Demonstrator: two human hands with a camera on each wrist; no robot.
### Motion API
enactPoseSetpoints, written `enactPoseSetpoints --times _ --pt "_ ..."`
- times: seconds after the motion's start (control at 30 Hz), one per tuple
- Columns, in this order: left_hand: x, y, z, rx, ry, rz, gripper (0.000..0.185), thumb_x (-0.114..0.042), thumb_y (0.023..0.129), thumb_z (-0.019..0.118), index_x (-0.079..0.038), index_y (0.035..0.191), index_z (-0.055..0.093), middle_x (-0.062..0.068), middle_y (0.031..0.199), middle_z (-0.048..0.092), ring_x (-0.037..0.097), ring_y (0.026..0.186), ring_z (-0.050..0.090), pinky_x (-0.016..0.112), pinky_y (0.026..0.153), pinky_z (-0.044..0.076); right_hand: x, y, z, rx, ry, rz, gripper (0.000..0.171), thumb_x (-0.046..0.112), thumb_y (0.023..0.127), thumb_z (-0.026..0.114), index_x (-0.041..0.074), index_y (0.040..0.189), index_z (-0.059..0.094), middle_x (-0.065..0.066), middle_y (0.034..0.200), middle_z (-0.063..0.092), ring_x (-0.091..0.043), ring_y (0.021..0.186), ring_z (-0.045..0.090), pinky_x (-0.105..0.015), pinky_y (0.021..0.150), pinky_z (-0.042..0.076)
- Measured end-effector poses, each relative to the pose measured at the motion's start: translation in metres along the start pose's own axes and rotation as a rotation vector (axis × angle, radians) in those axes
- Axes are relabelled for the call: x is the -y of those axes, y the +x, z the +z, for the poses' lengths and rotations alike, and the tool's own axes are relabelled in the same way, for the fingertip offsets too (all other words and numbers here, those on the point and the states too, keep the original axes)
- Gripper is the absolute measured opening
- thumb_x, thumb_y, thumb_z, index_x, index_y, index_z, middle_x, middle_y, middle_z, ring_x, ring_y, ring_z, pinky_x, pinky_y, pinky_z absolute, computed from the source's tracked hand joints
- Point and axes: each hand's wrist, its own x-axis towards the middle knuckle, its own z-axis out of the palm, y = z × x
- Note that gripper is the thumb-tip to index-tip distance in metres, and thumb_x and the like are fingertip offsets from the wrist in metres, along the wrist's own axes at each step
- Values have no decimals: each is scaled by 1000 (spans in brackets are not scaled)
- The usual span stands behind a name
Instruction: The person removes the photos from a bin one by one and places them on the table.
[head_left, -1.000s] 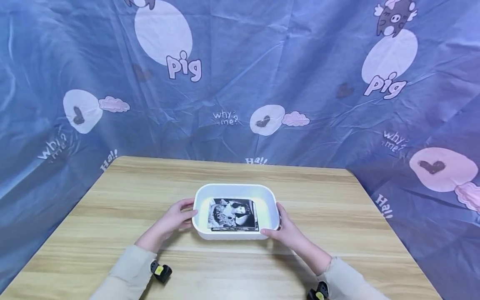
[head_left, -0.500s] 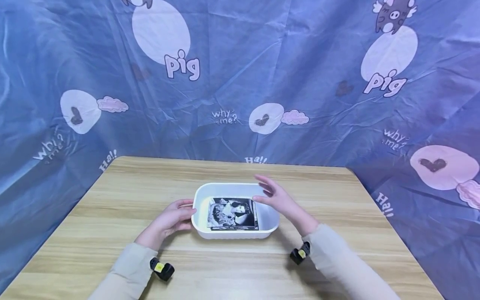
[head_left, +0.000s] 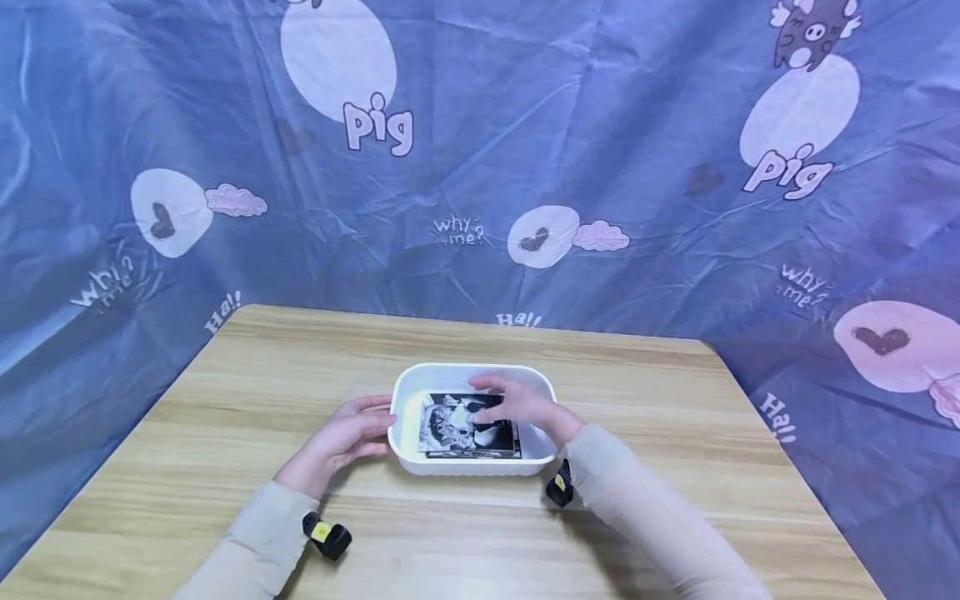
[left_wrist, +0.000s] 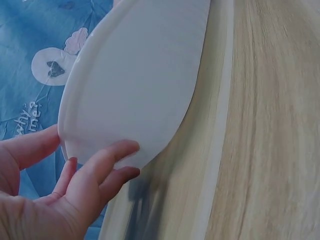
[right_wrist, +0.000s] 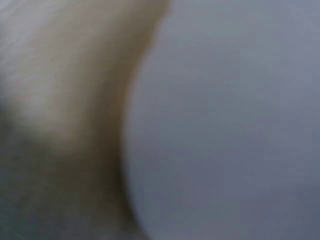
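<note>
A white rectangular plastic basin (head_left: 480, 468) with rounded corners sits mid-table in the head view. Inside it lies a small stack of black-and-white photo prints (head_left: 448, 427), the top one a picture of a person. My left hand (head_left: 351, 435) grips the basin's left end; the left wrist view has the thumb at the rim and fingers against the outer wall (left_wrist: 135, 75). My right hand (head_left: 519, 405) reaches over the right side into the basin, fingers spread and slightly bent above the prints, partly covering them. The right wrist view is blurred and filled by the basin's pale wall (right_wrist: 225, 120).
The wood-grain table (head_left: 420, 550) extends around the basin. A blue printed cloth (head_left: 480, 167) hangs behind the table and along both sides. Black wrist cameras (head_left: 330, 537) sit at both beige sleeves (head_left: 645, 517).
My right hand has let go of the basin's right end, lifted over the rim and moved left above the prints. The left hand keeps its place on the basin.
</note>
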Motion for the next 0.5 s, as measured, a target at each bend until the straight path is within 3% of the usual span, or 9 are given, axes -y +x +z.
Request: enactPoseSetpoints --times 0.23,0.5 --pt "0 0 -1 -2 43 11 61 -2 92 58 12 143 27 36 134 47 20 95 69 34 79 61 -5 1 13 18 -236 -142 83 21 69 87 -1 139 47 -21 141 46 -37 132 42 -50 116 32" --pt "2 -1 0 -4 72 13 61 -4 93 57 10 143 26 36 135 45 23 100 67 34 81 61 -6 2 18 -35 -337 -194 76 22 64 90 -1 129 56 -18 131 52 -34 122 47 -47 110 40"
